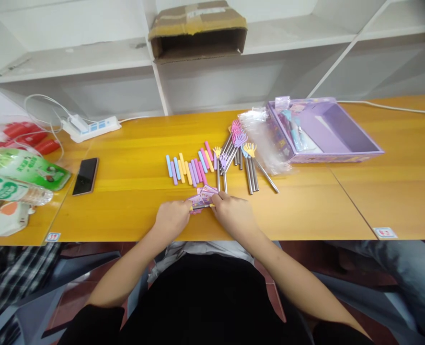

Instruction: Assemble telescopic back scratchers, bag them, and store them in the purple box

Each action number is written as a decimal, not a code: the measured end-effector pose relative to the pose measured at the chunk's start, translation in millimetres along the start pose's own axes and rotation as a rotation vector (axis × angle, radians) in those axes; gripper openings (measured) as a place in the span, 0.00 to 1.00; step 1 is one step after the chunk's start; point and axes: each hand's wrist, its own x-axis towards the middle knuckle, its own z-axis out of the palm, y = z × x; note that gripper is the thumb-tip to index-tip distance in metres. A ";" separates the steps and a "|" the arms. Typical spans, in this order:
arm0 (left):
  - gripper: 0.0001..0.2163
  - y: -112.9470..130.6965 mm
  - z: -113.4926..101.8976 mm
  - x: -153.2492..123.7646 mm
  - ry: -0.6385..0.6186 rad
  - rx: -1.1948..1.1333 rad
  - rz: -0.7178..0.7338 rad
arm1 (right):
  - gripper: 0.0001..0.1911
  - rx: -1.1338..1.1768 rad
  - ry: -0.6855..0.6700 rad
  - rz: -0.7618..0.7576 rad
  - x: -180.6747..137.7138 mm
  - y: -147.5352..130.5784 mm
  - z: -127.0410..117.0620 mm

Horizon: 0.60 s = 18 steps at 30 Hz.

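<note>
Near the table's front edge, my left hand (172, 219) and my right hand (234, 213) are both closed on one back scratcher (202, 207). A short metal rod with bits of yellow at its ends shows between my fists; my fingers hide the rest. Purple printed cards (207, 192) lie just behind and beneath it. Beyond them several coloured handle sleeves (187, 170) lie in a rough row, in pink, purple, blue and yellow. To their right is a pile of metal-rod back scratchers (239, 139) with coloured claw heads.
Clear plastic bags (266, 139) lie against a purple box (352, 129) holding a bagged blue item. At left are a phone (86, 176), a power strip (93, 128) and bottles (28, 165). A cardboard box (198, 24) sits on the shelf above.
</note>
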 end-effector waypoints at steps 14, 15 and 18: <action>0.15 2.2 6.1 -0.7 0.006 -0.016 0.006 | 0.11 -0.015 0.019 -0.021 -2.4 6.6 2.7; 0.15 2.8 6.3 -0.6 0.006 -0.017 0.001 | 0.11 -0.012 0.019 -0.015 -2.4 6.5 3.6; 0.17 4.8 6.4 -0.4 0.005 -0.010 -0.023 | 0.11 -0.010 0.019 -0.002 -2.3 5.8 5.9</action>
